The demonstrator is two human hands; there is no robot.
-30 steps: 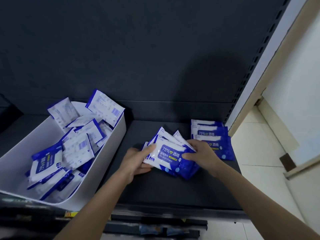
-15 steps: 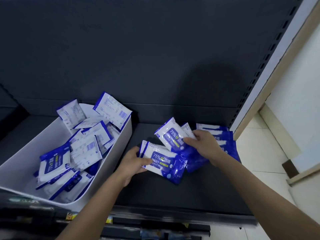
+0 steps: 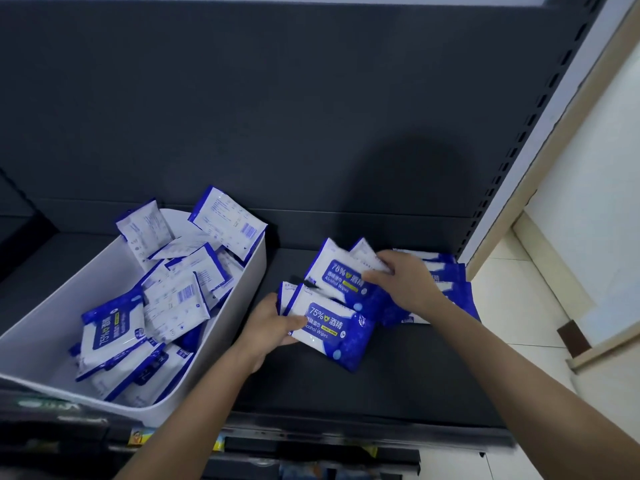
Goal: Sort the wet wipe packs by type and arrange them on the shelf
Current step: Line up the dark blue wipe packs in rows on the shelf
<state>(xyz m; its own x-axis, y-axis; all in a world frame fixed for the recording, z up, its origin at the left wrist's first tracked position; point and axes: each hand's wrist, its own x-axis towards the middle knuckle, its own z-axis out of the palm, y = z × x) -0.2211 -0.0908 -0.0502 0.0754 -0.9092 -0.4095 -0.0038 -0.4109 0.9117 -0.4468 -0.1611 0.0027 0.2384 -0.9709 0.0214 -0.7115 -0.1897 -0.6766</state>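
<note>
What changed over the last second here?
The bunch both hands held is split: the right hand pulled the upper alcohol wipe packs back-right toward the shelved stack; the left hand keeps the lower packs. The white bin stayed put.

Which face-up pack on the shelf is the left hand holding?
The front pack, nearest the shelf edge: the left hand grips its left end. The right hand holds the rear packs.

Shop: slotted display shelving (image 3: 346, 358), stocked packs (image 3: 446, 289)

Dk grey back panel (image 3: 277, 116), slotted upright (image 3: 512, 158) at rt, cream wall (image 3: 595, 168), pale tile floor (image 3: 519, 289)
</note>
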